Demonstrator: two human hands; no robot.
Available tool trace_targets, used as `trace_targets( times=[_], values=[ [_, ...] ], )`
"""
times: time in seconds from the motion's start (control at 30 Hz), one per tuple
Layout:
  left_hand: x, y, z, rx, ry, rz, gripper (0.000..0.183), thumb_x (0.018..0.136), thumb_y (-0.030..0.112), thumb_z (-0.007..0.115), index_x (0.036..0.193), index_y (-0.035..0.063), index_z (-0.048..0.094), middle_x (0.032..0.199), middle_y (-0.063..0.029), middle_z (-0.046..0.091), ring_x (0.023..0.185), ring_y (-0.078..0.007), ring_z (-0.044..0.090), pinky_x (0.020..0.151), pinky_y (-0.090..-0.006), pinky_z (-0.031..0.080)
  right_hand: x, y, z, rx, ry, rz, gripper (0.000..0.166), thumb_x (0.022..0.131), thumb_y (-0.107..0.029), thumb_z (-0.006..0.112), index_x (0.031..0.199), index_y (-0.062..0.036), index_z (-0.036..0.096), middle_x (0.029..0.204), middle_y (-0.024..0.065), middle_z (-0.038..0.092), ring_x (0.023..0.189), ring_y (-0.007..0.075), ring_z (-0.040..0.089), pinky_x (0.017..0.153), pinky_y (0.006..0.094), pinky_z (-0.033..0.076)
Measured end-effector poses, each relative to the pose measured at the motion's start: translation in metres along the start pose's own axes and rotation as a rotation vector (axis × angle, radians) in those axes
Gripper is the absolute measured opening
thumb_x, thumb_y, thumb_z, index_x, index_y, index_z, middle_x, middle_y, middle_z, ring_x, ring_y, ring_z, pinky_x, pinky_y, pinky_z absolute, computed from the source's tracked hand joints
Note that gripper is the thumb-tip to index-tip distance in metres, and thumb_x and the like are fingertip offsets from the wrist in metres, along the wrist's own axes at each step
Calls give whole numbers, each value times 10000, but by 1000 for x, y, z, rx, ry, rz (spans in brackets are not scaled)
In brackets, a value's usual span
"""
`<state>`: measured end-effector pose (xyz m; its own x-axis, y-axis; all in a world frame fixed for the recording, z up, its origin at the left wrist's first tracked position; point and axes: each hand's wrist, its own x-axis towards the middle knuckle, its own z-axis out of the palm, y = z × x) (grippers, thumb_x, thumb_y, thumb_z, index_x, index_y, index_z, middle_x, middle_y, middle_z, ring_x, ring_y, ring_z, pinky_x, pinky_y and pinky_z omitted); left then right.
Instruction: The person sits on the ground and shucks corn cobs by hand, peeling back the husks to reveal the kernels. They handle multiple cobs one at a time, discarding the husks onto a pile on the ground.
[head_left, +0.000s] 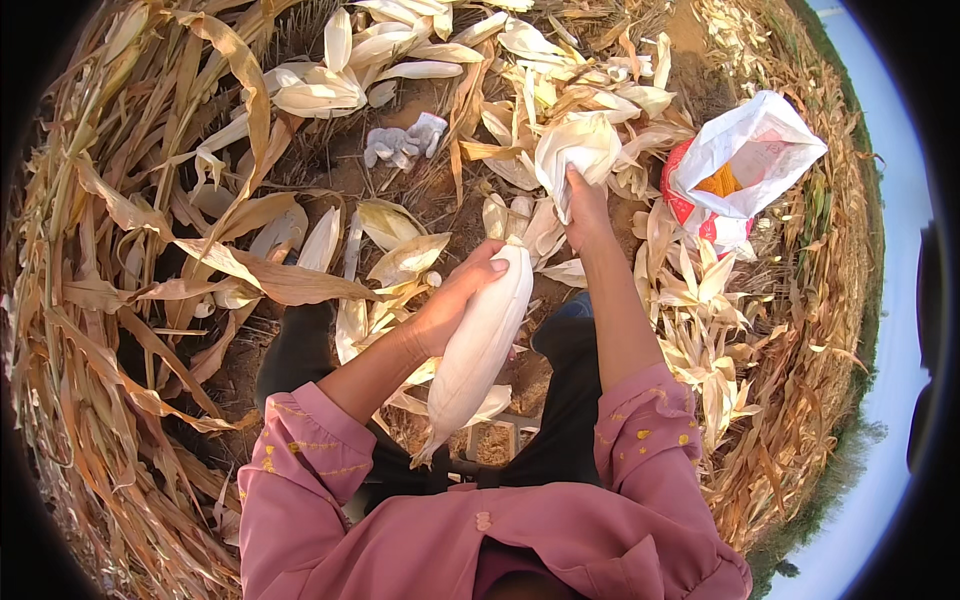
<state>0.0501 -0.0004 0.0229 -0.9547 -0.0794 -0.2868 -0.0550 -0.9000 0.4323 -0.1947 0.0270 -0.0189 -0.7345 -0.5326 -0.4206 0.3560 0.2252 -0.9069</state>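
Note:
My left hand (459, 300) is wrapped around an ear of corn (484, 330) still in pale inner husk. Its stalk end points away from me and its silky tip hangs toward my lap. Beyond and to the right, my right hand (585, 206) grips a bunch of loose, cream-coloured husk leaves (577, 154), apart from the ear. The fingertips of that hand are hidden under the leaves. Several discarded husks (405, 259) lie on the soil between and beyond my feet.
A pile of dry corn stalks (135, 315) rises on the left. A grey-white work glove (405, 142) lies on the soil ahead. To the right stands an open white-and-red woven sack (772, 165) with orange-yellow corn (720, 181) inside. Husk heaps (705, 330) spread beside my right leg.

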Motion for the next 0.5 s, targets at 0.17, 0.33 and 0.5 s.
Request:
trace_targets(
  times=[0.17, 0.33, 0.5],
  values=[
    [-10, 25, -3, -44, -72, 116, 660, 876, 318, 474, 1427, 143, 157, 1050, -146, 546, 800, -271, 609, 665, -431, 539, -31, 32, 58, -169, -277, -118, 428, 826, -196, 615, 1185, 14, 515, 1006, 90, 616, 872, 163, 590, 767, 294, 467],
    [-15, 38, -2, -47, -153, 189, 570, 856, 313, 501, 1341, 102, 288, 973, -128, 572, 759, -223, 614, 666, -384, 534, 11, 32, 124, -417, -437, -191, 352, 832, -251, 643, 1051, 21, 609, 832, 43, 638, 724, 115, 583, 643, 267, 455],
    [-21, 51, -10, -125, -143, 260, 437, 860, 317, 493, 1232, 128, 362, 887, -131, 572, 675, -255, 618, 579, -407, 541, 19, -39, 199, -398, -208, -255, 596, 808, -315, 690, 1209, 74, 482, 1107, 164, 581, 921, 170, 590, 706, 277, 514]
  ],
)
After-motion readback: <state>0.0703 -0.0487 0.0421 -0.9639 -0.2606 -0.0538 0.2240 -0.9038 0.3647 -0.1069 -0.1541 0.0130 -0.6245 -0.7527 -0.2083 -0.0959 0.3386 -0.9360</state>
